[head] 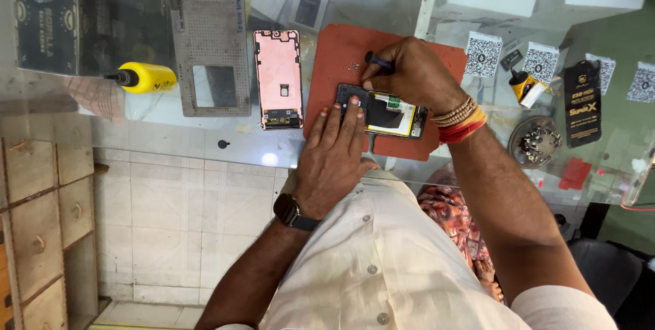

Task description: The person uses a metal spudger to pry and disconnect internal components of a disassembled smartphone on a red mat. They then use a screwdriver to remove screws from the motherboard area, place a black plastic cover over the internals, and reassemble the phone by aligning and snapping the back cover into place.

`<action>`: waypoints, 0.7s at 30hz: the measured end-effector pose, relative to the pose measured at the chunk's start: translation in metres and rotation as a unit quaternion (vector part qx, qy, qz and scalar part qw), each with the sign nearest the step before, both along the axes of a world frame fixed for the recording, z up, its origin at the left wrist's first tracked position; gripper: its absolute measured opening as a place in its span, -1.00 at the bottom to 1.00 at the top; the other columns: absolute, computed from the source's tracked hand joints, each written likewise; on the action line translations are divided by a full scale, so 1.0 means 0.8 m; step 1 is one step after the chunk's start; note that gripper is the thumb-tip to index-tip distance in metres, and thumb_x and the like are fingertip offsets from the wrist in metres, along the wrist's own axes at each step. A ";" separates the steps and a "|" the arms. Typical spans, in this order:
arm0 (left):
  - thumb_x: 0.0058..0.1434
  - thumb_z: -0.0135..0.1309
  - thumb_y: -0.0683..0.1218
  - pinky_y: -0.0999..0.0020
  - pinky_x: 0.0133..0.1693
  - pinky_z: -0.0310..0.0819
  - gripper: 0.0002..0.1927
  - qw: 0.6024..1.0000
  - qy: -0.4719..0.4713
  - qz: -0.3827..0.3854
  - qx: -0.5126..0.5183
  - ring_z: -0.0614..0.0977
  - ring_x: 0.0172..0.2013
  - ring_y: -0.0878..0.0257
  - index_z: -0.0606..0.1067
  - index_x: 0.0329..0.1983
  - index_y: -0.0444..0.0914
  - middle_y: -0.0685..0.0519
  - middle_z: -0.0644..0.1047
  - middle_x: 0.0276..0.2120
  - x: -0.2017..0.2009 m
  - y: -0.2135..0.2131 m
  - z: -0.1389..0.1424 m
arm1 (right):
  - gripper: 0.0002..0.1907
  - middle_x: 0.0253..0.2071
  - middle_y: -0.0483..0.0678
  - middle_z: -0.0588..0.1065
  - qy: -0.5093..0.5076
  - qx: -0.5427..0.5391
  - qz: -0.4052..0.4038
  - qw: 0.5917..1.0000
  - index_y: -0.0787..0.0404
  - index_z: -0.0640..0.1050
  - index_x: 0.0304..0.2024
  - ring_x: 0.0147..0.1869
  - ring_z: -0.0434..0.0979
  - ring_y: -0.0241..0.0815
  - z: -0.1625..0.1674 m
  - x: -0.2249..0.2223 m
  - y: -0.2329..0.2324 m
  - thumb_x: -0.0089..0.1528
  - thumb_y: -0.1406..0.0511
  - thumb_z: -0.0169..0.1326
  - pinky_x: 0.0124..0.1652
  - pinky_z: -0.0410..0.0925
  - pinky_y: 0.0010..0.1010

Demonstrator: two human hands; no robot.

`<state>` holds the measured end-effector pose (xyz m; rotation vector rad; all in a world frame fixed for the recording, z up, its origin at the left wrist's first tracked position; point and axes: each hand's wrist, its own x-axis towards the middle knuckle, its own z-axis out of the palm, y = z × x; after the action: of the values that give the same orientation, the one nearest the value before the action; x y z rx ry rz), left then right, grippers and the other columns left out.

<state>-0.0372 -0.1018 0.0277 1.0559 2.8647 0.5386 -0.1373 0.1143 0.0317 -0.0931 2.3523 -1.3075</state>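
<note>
You're at a glass counter. On it lie a red mat, a pink phone back panel, a grey perforated plate and a yellow bottle. A round dish of small parts sits to your right.

Cream button-up shirt with short sleeves, small pale buttons down the front. Dark smartwatch on left wrist. Right wrist carried beaded bracelets and red-orange thread bands.
</note>
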 end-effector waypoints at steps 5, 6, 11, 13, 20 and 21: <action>0.06 0.19 0.31 -0.05 0.36 0.19 -0.06 1.000 0.005 -0.004 -0.010 0.37 0.30 -0.14 0.36 0.31 -0.44 -0.26 0.31 0.37 -0.008 0.002 0.005 | -0.89 -0.41 -0.04 0.65 -0.003 0.017 0.018 1.000 0.28 0.69 -0.29 -0.37 0.62 -0.32 0.006 -0.011 -0.001 0.13 0.39 0.29 -0.30 0.46 -0.42; 0.06 0.20 0.30 -0.05 0.36 0.19 -0.07 1.000 0.009 -0.003 -0.008 0.38 0.29 -0.13 0.36 0.31 -0.44 -0.26 0.32 0.37 -0.009 0.003 0.007 | -0.89 -0.41 -0.03 0.65 -0.004 0.015 0.017 1.000 0.28 0.69 -0.28 -0.37 0.62 -0.31 0.006 -0.012 -0.002 0.13 0.39 0.29 -0.30 0.46 -0.42; 0.09 0.18 0.28 -0.05 0.34 0.22 -0.08 1.000 0.025 -0.002 -0.004 0.40 0.26 -0.12 0.36 0.37 -0.39 -0.23 0.33 0.35 -0.013 0.004 0.006 | -0.87 -0.42 0.00 0.65 -0.021 0.035 0.013 0.999 0.28 0.69 -0.29 -0.39 0.63 -0.26 0.008 -0.013 -0.004 0.10 0.39 0.30 -0.31 0.46 -0.39; 0.11 0.17 0.29 -0.06 0.34 0.23 -0.07 1.000 0.014 -0.005 -0.012 0.41 0.25 -0.12 0.36 0.36 -0.44 -0.22 0.33 0.35 -0.014 0.005 0.004 | -0.86 -0.41 0.00 0.65 -0.010 0.039 0.019 0.999 0.28 0.69 -0.30 -0.39 0.64 -0.24 0.008 -0.013 -0.004 0.08 0.39 0.31 -0.31 0.47 -0.39; 0.11 0.16 0.29 -0.04 0.33 0.24 -0.07 0.999 0.020 -0.014 -0.026 0.42 0.24 -0.11 0.36 0.34 -0.47 -0.19 0.31 0.38 -0.018 0.005 0.003 | -0.85 -0.42 0.01 0.64 0.005 0.048 0.022 0.999 0.30 0.68 -0.30 -0.39 0.67 -0.22 0.010 -0.015 -0.005 0.07 0.39 0.31 -0.32 0.48 -0.38; 0.11 0.15 0.29 -0.04 0.34 0.24 -0.06 0.999 0.021 -0.014 -0.029 0.42 0.24 -0.11 0.36 0.35 -0.47 -0.19 0.31 0.39 -0.018 0.006 0.003 | -0.85 -0.42 0.01 0.64 0.003 0.050 0.024 0.998 0.30 0.68 -0.30 -0.40 0.67 -0.21 0.011 -0.016 -0.005 0.07 0.38 0.31 -0.32 0.48 -0.38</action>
<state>-0.0519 -0.0968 0.0302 1.1102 2.8782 0.4346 -0.1497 0.1104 0.0403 -0.1228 2.4002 -1.1666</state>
